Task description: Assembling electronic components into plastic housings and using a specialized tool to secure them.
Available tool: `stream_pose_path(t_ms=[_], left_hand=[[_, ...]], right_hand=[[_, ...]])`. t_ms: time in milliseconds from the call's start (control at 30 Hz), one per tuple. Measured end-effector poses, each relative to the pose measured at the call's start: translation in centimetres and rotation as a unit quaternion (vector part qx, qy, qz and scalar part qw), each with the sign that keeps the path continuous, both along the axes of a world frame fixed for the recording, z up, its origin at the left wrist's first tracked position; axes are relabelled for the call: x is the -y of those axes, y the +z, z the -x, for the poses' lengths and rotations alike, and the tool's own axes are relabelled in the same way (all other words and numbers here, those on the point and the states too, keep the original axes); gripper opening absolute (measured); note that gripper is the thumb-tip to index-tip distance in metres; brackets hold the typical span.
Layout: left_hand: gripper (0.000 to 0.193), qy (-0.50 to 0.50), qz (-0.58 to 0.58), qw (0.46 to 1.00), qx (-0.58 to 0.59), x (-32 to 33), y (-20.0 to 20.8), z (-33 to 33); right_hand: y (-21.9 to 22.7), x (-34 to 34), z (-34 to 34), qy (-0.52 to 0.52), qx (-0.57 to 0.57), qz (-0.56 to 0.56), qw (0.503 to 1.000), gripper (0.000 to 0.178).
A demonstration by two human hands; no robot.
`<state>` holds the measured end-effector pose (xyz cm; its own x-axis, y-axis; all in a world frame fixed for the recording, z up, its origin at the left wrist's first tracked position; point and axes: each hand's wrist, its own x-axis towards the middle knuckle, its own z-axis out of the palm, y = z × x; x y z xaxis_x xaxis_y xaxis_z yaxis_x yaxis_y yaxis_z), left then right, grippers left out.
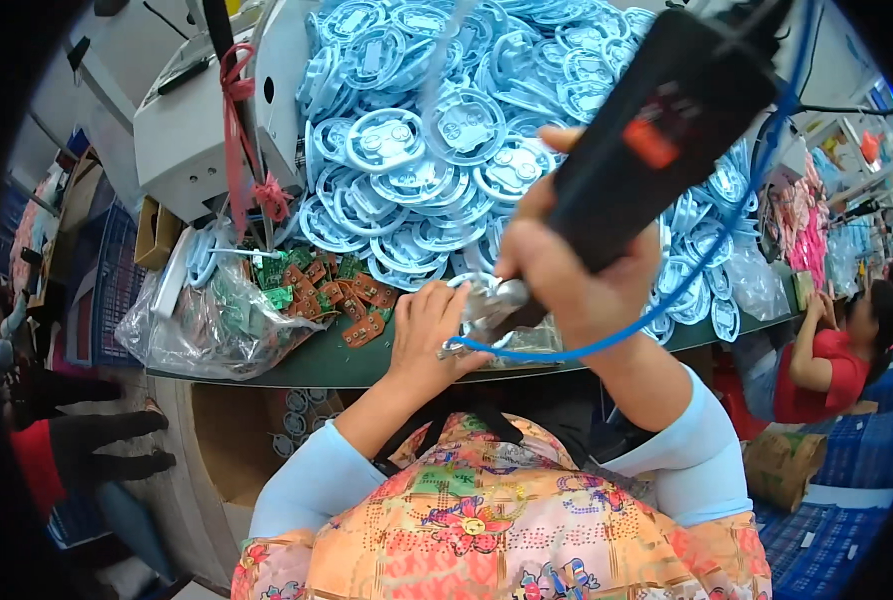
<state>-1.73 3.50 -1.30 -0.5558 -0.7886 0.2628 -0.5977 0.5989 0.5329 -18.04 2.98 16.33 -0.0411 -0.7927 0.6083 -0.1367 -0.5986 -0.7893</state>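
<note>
Black plastic first: the right hand [567,270] has fingers wrapped round a chunky black handheld tool [607,195], a powered driver by the look of it, tilted with its blurry silvery nose [507,297] down by the near table edge. The left hand [427,335] is just left of that nose, palm down, fingers part curled and fairly close together. Can't tell if it's pinching anything; fingertips and nose blur together there.

My two cents: I'd get that tool more upright over whatever it meets, since a lean like that probably lets the tip skid. Brace the work flat on the table, left fingertips beside the nose, never under it. Also watch the blue hose [617,345] (or cord): it loops across the right forearm, with one end by the left fingertips, so it could snag.

The table [357,366] is dark green. Under its near edge, to the left, a cardboard box [229,440] holds round pale parts [292,422]. On top at left, a clear plastic bag [222,345] lies beside brown and green circuit boards [362,292]. Beyond the hands is a huge pile of light-blue plastic parts [457,130], mostly rings with moulded centres.

Far left there's a white machine [197,135], a pink ribbon [238,90] tied to the pole by it. Off right, a co-worker in a red top [817,378] sits with hands raised; more benches run back behind.
</note>
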Motion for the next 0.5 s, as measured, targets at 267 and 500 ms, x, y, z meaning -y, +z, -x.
stream_pose_path(t_ms=[267, 500], left_hand=[[0.076, -0.037, 0.062, 0.996, 0.051, -0.9, 3.5, 2.6], [0.053, -0.097, 0.096, 0.988, 0.076, -0.7, 1.0, 3.2]], right_hand=[[4.3, 0.8, 5.4, -0.101, 0.06, 0.026, 0.993, 0.045], [1.6, 2.2, 5.1, -0.1, 0.065, 0.014, 0.993, 0.041]])
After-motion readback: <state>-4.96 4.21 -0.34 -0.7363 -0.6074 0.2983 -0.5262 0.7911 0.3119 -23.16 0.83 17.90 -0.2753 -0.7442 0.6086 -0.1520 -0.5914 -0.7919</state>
